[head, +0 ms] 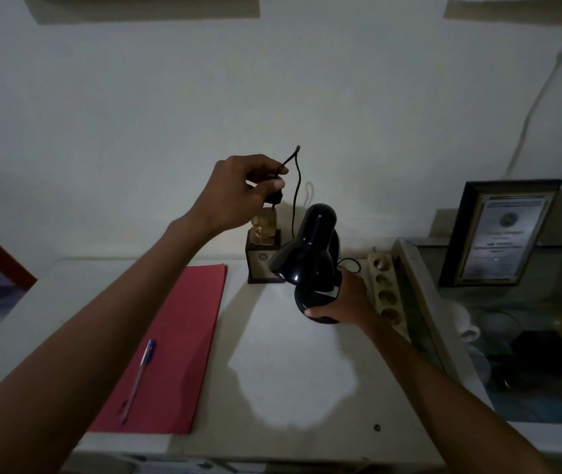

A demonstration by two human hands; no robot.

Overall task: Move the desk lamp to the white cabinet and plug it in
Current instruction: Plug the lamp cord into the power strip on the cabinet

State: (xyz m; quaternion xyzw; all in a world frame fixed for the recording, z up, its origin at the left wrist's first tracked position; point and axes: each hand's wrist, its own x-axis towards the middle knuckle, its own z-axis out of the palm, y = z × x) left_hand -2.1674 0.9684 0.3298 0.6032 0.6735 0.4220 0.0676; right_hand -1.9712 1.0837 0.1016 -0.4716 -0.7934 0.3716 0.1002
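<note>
White cabinet (290, 354) top now bears the lamp (307, 261), base clasped by your right hand (348, 302); swing the plug (274, 196), pinched in your left hand (238, 193), toward the strip (384, 285) at 3 o'clock, keeping cord (295, 196) slack.

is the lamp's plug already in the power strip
No, the left hand holds the plug up in the air, away from the power strip.

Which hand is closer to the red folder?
Left. The left hand is up in the air past the red folder, pinching the plug. The right hand is farther off to the side, holding the lamp.
</note>
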